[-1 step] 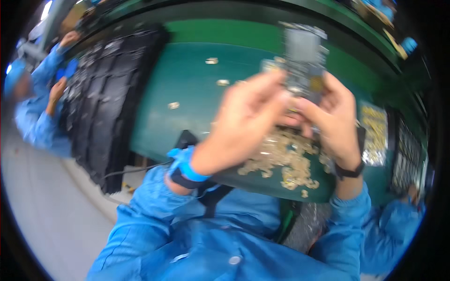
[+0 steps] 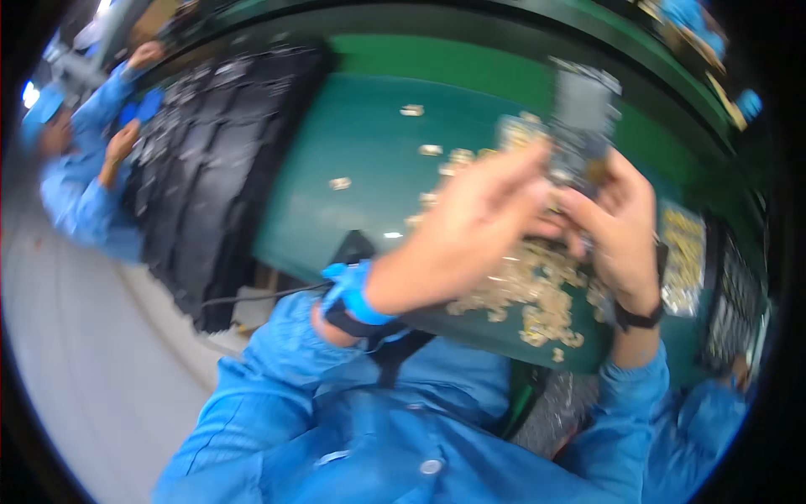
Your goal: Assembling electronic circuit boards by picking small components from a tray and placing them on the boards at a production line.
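Note:
In front of me, both hands hold a blurred dark board (image 2: 579,118) with a grey rectangular panel on its upper part. It looks like an electronic assembly; its exact kind is unclear. My left hand (image 2: 491,206) closes on its lower left side, thumb and fingers pinched together. On the lower right, my right hand (image 2: 625,227) grips it, its thumb reaching across toward the left thumb. Whether a smaller part sits between the thumbs is smeared by motion. Below my hands lies a heap of small beige pieces (image 2: 537,294), partly hidden by them.
Several loose beige pieces (image 2: 430,150) are scattered on the green tabletop (image 2: 369,92). Black trays (image 2: 235,160) line the left, where a co-worker in blue (image 2: 92,185) reaches in. At right are a bag of yellowish parts (image 2: 682,260), a dark tray (image 2: 730,294) and another person's blue sleeve (image 2: 701,420).
The whole scene has shifted rightward in the picture, bench and trays included. My hands keep the same hold on the dark board.

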`<state>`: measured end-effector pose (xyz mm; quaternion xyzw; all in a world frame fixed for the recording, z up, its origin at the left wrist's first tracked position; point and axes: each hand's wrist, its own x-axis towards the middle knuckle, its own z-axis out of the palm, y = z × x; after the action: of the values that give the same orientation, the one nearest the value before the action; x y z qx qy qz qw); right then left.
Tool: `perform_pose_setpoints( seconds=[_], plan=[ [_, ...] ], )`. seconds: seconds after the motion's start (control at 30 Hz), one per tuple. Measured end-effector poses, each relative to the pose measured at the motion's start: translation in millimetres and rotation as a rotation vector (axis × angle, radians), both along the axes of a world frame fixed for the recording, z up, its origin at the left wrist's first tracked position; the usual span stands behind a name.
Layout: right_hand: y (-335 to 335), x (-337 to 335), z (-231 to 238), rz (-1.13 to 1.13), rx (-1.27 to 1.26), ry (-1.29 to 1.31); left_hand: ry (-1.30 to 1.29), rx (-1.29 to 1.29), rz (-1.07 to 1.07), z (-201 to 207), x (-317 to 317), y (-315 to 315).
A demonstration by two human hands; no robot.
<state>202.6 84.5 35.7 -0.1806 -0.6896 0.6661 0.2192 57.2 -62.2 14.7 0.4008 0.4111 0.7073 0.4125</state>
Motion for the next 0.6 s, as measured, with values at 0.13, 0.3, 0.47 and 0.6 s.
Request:
perform_pose_setpoints(
  seconds=[0.13, 0.3, 0.47, 0.6],
  plan=[
    [-3, 17, -7, -0.062, -0.056, -0.007, 0.505, -0.170, 0.001, 46, -7, -61],
    [12, 7, -25, 0.016, -0.083, 0.056, 0.778, -0.524, 0.642, 102, -86, -229],
    [7, 16, -10, -0.044, 0.001, -0.022, 0.844, -0.833, 1.112, 126, -86, -389],
    [5, -10, -8, -0.001, -0.043, 0.150, 0.372, -0.666, 0.799, 97, -6, -377]
  ],
)
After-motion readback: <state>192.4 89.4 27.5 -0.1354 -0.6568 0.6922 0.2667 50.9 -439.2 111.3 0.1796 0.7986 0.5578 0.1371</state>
